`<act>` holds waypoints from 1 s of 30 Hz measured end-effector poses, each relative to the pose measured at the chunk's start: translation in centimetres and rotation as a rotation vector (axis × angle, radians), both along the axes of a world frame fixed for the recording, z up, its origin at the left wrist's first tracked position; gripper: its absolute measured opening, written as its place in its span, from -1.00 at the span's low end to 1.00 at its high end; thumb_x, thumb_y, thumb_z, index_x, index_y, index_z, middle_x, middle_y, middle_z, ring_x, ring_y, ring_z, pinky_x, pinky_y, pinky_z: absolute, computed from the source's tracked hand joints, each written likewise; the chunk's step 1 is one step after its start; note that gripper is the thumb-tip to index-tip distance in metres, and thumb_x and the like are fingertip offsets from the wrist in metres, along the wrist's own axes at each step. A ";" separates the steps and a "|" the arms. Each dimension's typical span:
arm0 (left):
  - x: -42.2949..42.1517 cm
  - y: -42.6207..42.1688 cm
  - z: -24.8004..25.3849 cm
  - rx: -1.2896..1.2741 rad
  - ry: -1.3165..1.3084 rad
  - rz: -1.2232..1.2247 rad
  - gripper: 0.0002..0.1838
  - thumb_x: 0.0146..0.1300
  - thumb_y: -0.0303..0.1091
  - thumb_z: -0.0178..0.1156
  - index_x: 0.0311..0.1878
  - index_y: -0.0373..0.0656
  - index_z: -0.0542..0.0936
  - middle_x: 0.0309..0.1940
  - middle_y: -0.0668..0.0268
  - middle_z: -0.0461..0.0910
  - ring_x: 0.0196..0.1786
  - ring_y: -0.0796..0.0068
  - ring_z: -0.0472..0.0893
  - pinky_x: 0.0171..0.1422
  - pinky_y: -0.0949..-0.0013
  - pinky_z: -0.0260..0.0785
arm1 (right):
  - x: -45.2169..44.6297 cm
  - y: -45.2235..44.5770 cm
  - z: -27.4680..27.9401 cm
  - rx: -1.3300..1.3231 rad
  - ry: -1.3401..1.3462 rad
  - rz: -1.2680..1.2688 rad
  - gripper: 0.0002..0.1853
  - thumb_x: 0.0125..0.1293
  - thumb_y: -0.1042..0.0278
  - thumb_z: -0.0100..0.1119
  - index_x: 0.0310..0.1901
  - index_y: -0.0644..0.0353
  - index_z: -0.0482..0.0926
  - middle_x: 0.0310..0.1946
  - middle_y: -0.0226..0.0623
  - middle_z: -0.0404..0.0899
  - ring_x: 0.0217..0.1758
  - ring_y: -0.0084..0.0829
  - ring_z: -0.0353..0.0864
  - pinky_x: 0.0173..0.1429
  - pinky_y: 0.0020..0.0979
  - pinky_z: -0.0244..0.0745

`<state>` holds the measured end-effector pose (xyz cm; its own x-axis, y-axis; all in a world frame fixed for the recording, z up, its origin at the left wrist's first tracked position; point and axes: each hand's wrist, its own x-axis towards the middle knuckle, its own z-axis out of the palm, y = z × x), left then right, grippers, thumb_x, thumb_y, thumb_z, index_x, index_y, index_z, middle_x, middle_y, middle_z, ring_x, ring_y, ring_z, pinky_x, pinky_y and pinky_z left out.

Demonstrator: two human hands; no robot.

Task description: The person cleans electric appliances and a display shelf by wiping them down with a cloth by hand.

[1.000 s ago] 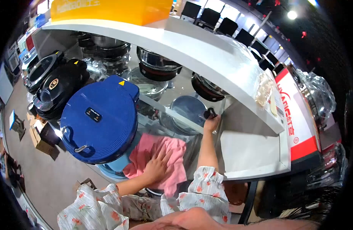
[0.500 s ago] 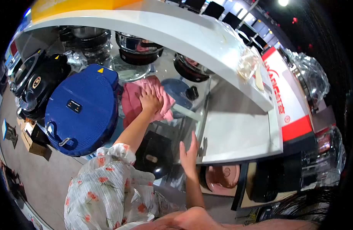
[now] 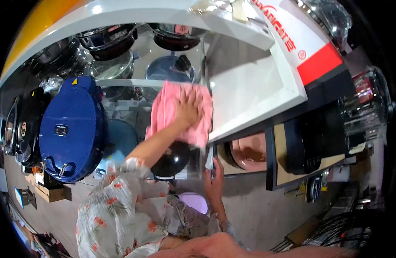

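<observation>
My left hand (image 3: 189,108) lies flat with spread fingers on a pink cloth (image 3: 163,109), pressing it against the glass shelf top. The cloth reaches the shelf's right edge, beside the white panel. Lower down, my right hand (image 3: 214,178) is near the front edge of the glass, fingers stretched out, with nothing seen in it. Left of the cloth stands a round blue appliance (image 3: 71,124) with a small dark label. Beyond the cloth, a dark knob-like object (image 3: 183,63) sits by a round blue-grey lid (image 3: 159,69).
A white curved counter (image 3: 133,15) arches over dark pots (image 3: 107,41). Black appliances (image 3: 28,129) stand at the left. A pink pan (image 3: 249,152) lies in a compartment below the white panel (image 3: 245,86). A red-and-white sign (image 3: 320,64) is at the upper right.
My left hand and the cloth have moved toward the right edge of the glass, nearer the front. My right hand has dropped lower, by the front edge. The head view has shifted.
</observation>
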<state>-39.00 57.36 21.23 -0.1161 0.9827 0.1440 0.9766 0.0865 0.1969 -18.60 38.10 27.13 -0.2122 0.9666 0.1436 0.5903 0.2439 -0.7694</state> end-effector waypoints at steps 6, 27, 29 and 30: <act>1.5 -1.8 0.5 0.129 0.022 -0.083 -0.39 0.31 0.06 -0.17 0.41 0.12 0.26 0.44 0.25 0.15 0.48 -0.06 0.00 0.34 -0.45 -0.14 | 2.6 -2.8 -1.0 -0.036 0.005 -0.067 -0.58 0.37 0.42 -0.01 0.25 0.27 0.34 0.31 -0.06 0.27 0.34 -0.18 0.30 0.34 -0.30 0.20; -8.9 -32.2 7.2 0.150 -0.740 -0.250 -0.65 0.15 -0.60 0.12 0.04 -0.24 0.52 0.04 0.08 0.54 0.10 0.08 0.54 0.16 0.25 0.39 | -13.2 10.3 -2.6 0.264 -0.619 0.051 -0.25 0.17 -0.30 0.06 0.34 -0.11 0.32 0.44 -0.17 0.10 0.49 0.11 -0.04 0.39 0.31 -0.14; -10.1 -34.0 6.8 0.153 -0.752 -0.249 -0.67 0.14 -0.60 0.13 0.02 -0.25 0.53 0.01 0.09 0.56 0.06 0.08 0.56 0.12 0.25 0.41 | -14.7 11.0 -2.9 0.235 -0.618 -0.016 -0.29 0.21 -0.26 0.03 0.36 -0.13 0.29 0.43 -0.22 0.13 0.49 0.03 -0.02 0.43 0.25 -0.15; -10.8 -35.1 6.6 0.147 -0.761 -0.252 -0.68 0.14 -0.61 0.13 0.01 -0.25 0.54 0.00 0.10 0.57 0.05 0.08 0.57 0.10 0.25 0.42 | -15.9 10.3 -4.0 0.252 -0.604 -0.033 -0.30 0.24 -0.24 0.02 0.37 -0.15 0.26 0.44 -0.26 0.10 0.49 0.00 -0.01 0.44 0.24 -0.15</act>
